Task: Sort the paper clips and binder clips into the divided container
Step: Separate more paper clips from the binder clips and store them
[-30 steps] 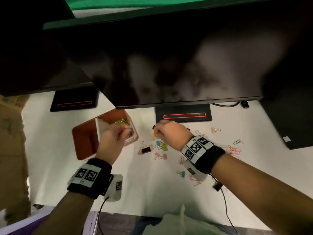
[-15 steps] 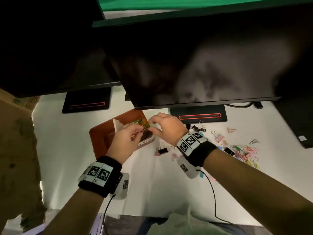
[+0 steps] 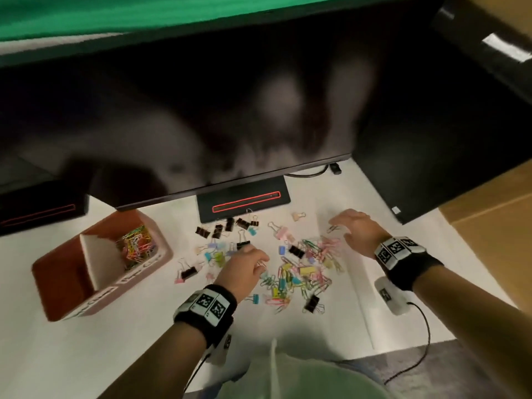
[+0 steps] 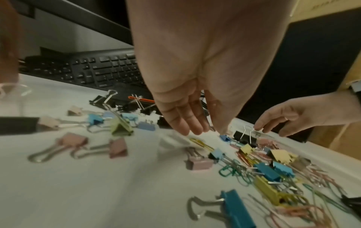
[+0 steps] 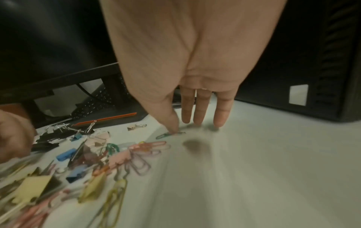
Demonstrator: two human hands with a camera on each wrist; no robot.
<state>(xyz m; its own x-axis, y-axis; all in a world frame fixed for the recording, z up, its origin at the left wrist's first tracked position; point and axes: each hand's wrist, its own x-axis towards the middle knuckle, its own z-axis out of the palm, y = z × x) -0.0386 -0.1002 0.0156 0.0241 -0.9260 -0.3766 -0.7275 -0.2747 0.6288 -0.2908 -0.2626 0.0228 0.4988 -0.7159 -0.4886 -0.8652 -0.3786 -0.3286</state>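
White desk [image 3: 121, 355] | both hands spread | right hand [image 3: 355, 231] thumb on green paper clip [image 5: 163, 135] | left hand [image 3: 244, 266] hovering | next: pinch, carry to divided container [image 3: 57, 280]

Your head camera looks steeply down at the tabletop [image 3: 138, 335] from well above. Each wrist camera skims low along its palm toward the far edge; all three share the clip pile [image 3: 299, 272].
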